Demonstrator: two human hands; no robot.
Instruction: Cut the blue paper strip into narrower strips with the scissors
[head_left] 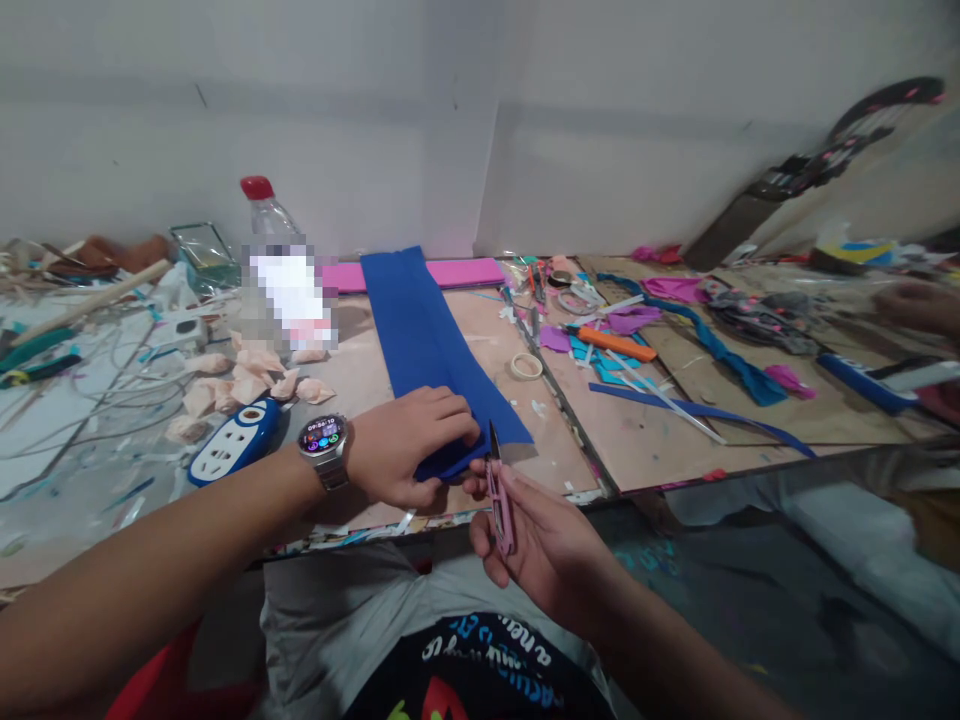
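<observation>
A long blue sheet [442,335] lies across the table, its near end folded or bunched close to the front edge. My left hand [409,445], with a watch on the wrist, presses on that near end, fingers curled over the blue material. My right hand [536,530] holds pink-handled scissors [501,508], whose dark blades touch the sheet's near edge just right of my left fingers. Beneath the sheet's far part runs a pink strip [469,273].
A blue-white power strip [234,442] and crumpled peach pieces [247,383] lie left. Behind them stands a red-capped bottle [271,212]. Right are a tape roll [526,367], an orange cutter [616,343] and blue strips [712,410]. Another person's hand [919,305] shows far right.
</observation>
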